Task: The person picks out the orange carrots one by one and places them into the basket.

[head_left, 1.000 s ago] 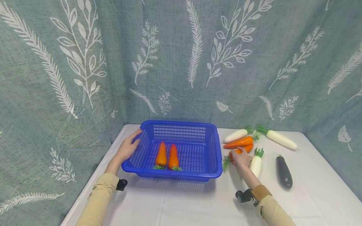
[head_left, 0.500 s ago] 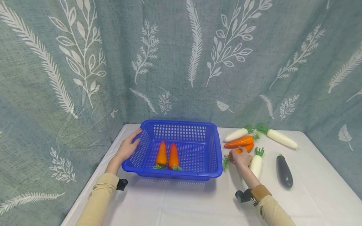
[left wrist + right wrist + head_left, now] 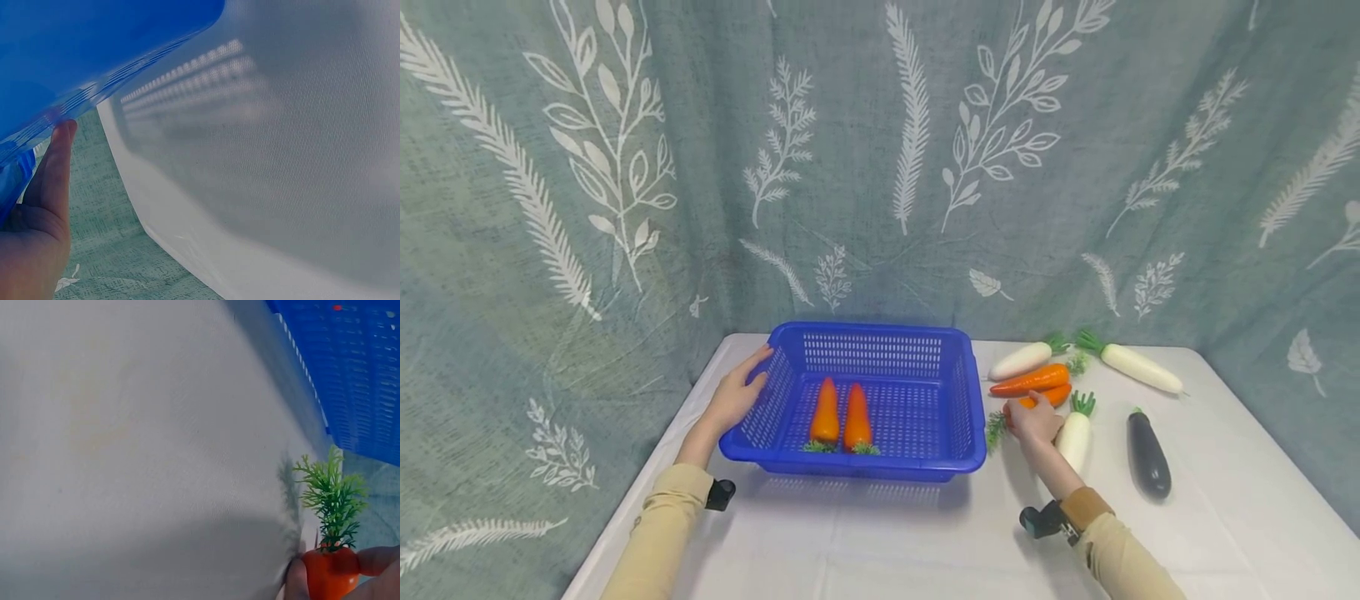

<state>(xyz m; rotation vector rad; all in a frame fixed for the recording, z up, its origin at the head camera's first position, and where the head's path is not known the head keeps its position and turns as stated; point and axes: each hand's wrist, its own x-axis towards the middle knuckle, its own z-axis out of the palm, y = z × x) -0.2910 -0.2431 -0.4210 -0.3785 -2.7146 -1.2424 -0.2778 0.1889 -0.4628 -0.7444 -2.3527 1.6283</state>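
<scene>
A blue plastic basket (image 3: 850,465) stands on the table with two carrots (image 3: 826,414) lying inside, leafy ends toward me. My left hand (image 3: 735,398) lies against the basket's left side, its fingers fairly straight; the left wrist view shows fingertips (image 3: 65,128) touching the outside below the rim. Right of the basket, my right hand (image 3: 1036,422) holds a carrot (image 3: 331,573) near its leafy end, pinched between thumb and fingers. That carrot's pointed half shows beyond the hand, beside another carrot (image 3: 1030,380). A white radish (image 3: 1077,440) lies just right of the hand, partly covered by the forearm.
Behind the carrots lies a second white radish (image 3: 1021,360). A third, longer white radish (image 3: 1142,368) is at the back right, and a dark eggplant (image 3: 1148,457) lies at the right. A patterned curtain (image 3: 865,167) hangs behind the white-covered table (image 3: 880,542).
The head view has shifted very slightly. Both hands keep their places, left at the basket and right on the carrot; nothing else visibly moves.
</scene>
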